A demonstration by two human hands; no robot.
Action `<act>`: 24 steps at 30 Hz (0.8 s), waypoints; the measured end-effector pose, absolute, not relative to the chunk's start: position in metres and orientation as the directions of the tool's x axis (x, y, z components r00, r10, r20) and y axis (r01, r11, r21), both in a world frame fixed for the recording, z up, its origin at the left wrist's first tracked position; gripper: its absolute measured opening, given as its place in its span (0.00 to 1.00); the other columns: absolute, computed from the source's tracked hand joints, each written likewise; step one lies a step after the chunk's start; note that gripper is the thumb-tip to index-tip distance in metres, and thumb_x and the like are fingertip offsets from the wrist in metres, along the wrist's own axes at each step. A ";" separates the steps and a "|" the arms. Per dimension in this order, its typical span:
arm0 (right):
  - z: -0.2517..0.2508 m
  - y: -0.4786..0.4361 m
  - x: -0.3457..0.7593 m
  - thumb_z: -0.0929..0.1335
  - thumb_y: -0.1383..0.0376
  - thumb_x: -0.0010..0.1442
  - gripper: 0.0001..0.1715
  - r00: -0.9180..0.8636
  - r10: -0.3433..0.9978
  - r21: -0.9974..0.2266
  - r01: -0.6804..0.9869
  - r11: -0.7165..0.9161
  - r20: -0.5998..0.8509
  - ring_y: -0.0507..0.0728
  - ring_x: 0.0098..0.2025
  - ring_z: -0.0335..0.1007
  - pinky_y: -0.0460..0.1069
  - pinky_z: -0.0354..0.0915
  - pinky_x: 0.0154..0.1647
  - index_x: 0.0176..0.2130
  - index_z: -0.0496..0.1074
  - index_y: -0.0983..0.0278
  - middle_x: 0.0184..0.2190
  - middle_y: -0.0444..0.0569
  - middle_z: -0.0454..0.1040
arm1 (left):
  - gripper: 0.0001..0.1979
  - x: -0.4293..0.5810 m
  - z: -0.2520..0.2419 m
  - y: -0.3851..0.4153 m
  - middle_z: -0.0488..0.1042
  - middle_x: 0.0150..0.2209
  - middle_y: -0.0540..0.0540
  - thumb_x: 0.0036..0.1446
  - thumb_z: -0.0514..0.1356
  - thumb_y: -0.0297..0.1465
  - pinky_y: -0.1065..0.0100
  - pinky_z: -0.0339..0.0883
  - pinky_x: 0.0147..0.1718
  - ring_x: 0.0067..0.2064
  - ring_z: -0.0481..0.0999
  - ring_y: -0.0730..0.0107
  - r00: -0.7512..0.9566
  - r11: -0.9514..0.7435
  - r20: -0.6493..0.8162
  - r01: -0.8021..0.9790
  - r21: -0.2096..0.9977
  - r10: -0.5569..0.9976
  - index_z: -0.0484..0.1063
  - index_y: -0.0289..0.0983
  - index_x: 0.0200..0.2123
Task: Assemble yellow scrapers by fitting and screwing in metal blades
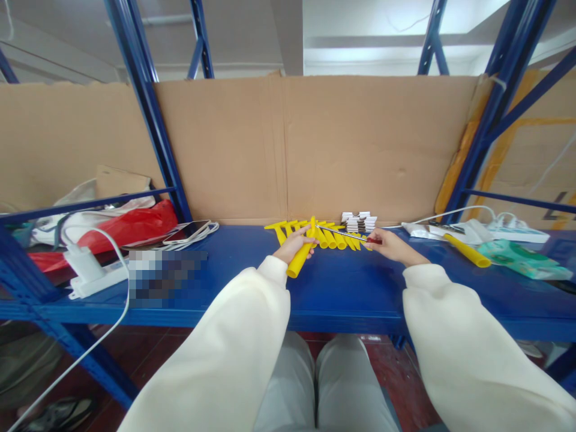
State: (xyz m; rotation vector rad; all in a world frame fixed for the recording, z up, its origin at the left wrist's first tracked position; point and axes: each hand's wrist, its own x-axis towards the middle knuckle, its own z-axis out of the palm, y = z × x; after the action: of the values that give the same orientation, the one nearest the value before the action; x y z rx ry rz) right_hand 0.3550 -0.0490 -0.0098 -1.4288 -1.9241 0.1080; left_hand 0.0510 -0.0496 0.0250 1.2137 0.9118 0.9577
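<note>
My left hand (294, 245) is closed around a yellow T-shaped plastic handle (296, 265), whose open round end tilts down toward me. In my right hand (392, 247) is a screwdriver (344, 233) with a dark red grip and a long metal shaft. The shaft points left, and its tip meets the upper part of the held handle; the exact contact is too small to make out. Behind my hands lies a row of similar yellow T-shaped handles (341, 242). Just beyond them is a stack of small white pieces (359, 221) with black parts.
A blue shelf (346, 294) with blue posts is backed by cardboard (360, 144). To the left are a red bag (148, 225), a phone (184, 233) and a white power strip (99, 279). On the right lie another yellow handle (468, 251) and a green packet (524, 259).
</note>
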 end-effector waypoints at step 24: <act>0.000 -0.056 0.352 0.72 0.60 0.48 0.13 -0.102 0.840 -0.345 0.880 0.326 0.533 0.57 0.27 0.71 0.49 0.62 0.29 0.29 0.64 0.58 0.25 0.45 0.75 | 0.39 0.053 0.023 -0.052 0.76 0.32 0.47 0.60 0.55 0.18 0.75 0.61 0.18 0.19 0.69 0.77 0.306 0.069 -0.061 -0.016 0.997 0.950 0.49 0.41 0.72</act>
State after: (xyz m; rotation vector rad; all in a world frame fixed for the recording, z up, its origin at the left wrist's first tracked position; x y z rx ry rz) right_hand 0.3525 -0.0562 0.0002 -1.5122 -1.9338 -0.0779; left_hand 0.0526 -0.0516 0.0231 1.2734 0.9912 0.9450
